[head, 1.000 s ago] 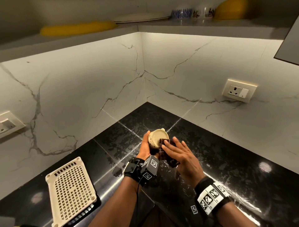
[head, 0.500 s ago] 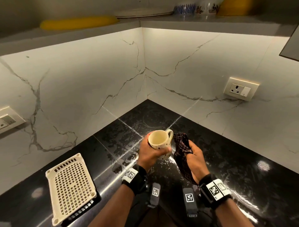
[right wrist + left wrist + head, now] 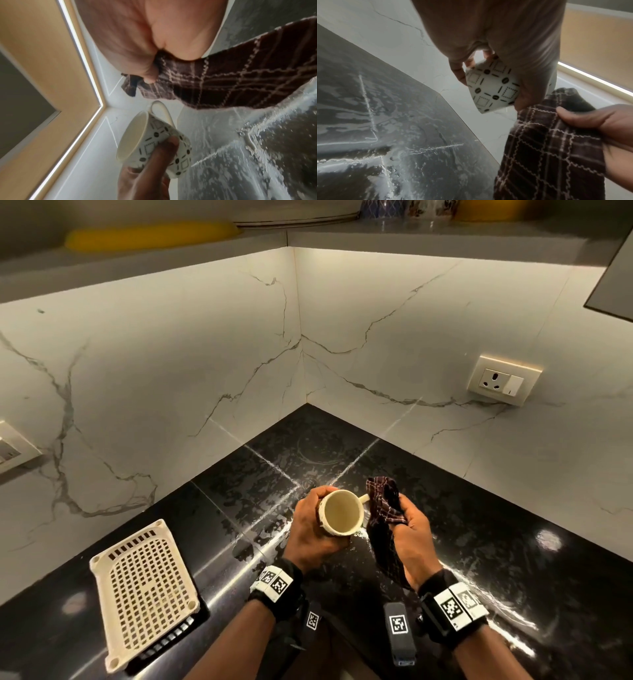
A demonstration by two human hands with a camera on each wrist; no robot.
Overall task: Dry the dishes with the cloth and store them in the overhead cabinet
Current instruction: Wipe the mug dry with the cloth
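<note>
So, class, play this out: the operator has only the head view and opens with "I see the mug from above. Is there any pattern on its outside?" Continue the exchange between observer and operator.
Observer: Yes. The left wrist view shows the mug wall printed with dotted squares, dashes and dark ovals.
Operator: How does the left hand grip it?
Observer: In the right wrist view the left hand lays its thumb across the patterned wall, and the handle is free.
Operator: Is the cloth touching the mug?
Observer: No. In the right wrist view the right hand grips the cloth, and a gap shows between cloth and handle.
</note>
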